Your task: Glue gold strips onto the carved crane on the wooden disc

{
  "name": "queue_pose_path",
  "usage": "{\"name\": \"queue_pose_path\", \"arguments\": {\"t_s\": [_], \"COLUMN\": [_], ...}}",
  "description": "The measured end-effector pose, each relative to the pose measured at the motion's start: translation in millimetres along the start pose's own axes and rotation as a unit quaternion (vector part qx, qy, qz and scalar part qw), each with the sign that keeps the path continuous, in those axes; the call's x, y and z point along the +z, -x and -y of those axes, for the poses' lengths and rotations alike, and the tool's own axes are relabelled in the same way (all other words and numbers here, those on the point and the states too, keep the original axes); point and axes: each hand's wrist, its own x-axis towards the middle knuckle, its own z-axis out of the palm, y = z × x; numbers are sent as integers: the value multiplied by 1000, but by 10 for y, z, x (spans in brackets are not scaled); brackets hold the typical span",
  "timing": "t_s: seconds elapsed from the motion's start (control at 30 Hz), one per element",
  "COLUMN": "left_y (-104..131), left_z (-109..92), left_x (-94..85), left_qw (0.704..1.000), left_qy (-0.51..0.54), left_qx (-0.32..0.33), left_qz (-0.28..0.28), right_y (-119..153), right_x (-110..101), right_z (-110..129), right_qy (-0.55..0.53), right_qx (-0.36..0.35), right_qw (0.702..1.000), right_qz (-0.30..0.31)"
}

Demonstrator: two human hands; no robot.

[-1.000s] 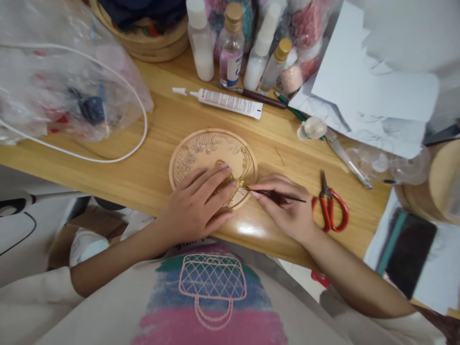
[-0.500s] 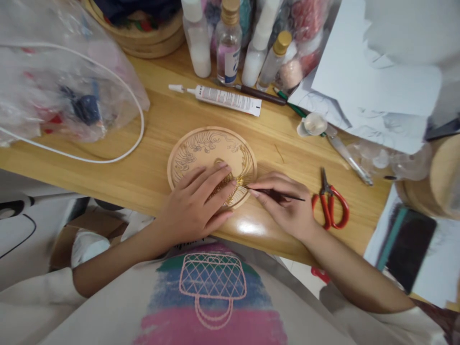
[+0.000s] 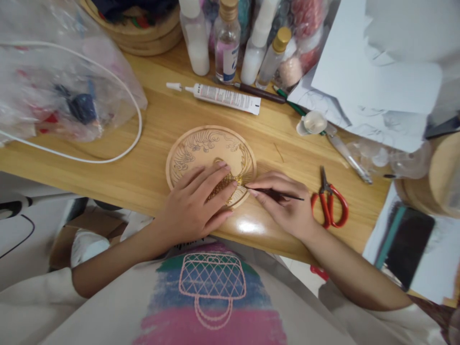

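A round wooden plaque [image 3: 230,139] lies on the table, with dark line drawings of curling waves and a raised golden wire figure [image 3: 239,178] partly hidden under fingers. My left hand [image 3: 196,206] rests flat across its near left part, fingers stretched out and holding nothing. At the plaque's right edge, my right hand [image 3: 283,203] pinches a thin dark tool that looks like tweezers [image 3: 287,195]. Its tip touches or nearly touches the golden lines; which, I cannot tell. Just right of that hand lie red-handled scissors [image 3: 328,201].
A white glue tube [image 3: 226,98], its cap beside the nozzle, lies behind the plaque. Several bottles [image 3: 227,48] stand at the back. Plastic bags [image 3: 64,96] and a white cable [image 3: 138,124] are at left. Papers [image 3: 373,81], a craft knife [image 3: 348,155] and a dark phone-like slab [image 3: 408,249] are at right.
The whole view has shifted very slightly. Both hands, the plaque and the tool keep nearly the same places.
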Motion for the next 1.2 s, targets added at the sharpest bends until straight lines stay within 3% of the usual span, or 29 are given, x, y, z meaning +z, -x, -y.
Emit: {"name": "queue_pose_path", "arguments": {"t_s": [0.4,1.2], "left_y": [-10,-21], "left_z": [-4,-31], "left_x": [-7,-6], "left_qw": [1000,999], "left_qy": [-9,-30], "left_qx": [8,6], "left_qz": [5,20], "right_y": [-4,19], "right_x": [-17,-10], "right_z": [7,-11], "right_qy": [3,18], "right_qx": [30,15], "right_qw": [998,999], "right_qz": [-47,-24]}}
